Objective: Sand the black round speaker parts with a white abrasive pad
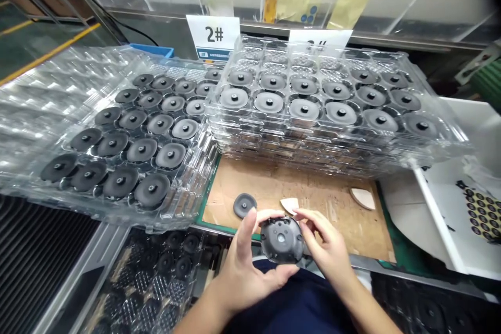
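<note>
My left hand (252, 263) grips a black round plastic part (282, 242) by its rim, with the thumb below and fingers above. The face turned to me has a pale centre spot and small bosses. At the upper right edge of this part, my right hand (323, 237) has its fingers and thumb closed against the rim; anything small between them is hidden. Just beyond, on the brown cardboard (313, 188), lie another black round part (245, 205) with a centre knob and a white wedge-shaped piece (290, 205). A second white wedge (362, 198) lies farther right.
Clear plastic trays (336, 135) of black round parts are stacked behind the cardboard. Another filled tray (117, 156) stands at left. A white bin (442, 229) at right holds a sheet of round stickers (484, 214). A black ribbed surface (39, 255) is at lower left.
</note>
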### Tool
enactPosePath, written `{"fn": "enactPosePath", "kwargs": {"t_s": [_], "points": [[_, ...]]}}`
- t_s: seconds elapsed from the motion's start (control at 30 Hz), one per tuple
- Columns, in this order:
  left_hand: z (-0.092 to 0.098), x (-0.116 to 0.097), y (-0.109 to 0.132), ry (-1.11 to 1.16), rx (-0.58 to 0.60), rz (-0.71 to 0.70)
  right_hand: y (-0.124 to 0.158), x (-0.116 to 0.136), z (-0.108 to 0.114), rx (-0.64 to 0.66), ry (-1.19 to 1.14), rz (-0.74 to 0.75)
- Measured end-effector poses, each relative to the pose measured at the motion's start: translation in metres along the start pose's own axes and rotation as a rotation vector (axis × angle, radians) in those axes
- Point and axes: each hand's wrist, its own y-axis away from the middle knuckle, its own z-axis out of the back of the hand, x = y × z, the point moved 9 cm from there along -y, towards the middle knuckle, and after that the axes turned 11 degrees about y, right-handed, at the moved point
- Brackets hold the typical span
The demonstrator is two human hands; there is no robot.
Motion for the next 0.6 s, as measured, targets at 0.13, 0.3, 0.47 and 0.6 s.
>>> {"fn": "enactPosePath", "kwargs": {"t_s": [0.13,0.3,0.47,0.6], "points": [[0.002,-0.011,0.000,-0.165,0.076,-0.104,0.005,0.022,0.009,0.003,0.037,0.110],[0.014,0.015,0.000,-0.005,0.063,0.231,-0.004,0.055,0.010,0.142,0.140,0.376],[0.014,0.052,0.034,0.323,-0.021,0.743,-0.009,0.067,-0.006,0.200,0.085,0.305],[0.026,0.081,0.090,0.290,-0.168,0.873,0.009,0.065,-0.054,0.374,0.037,0.279]]}}
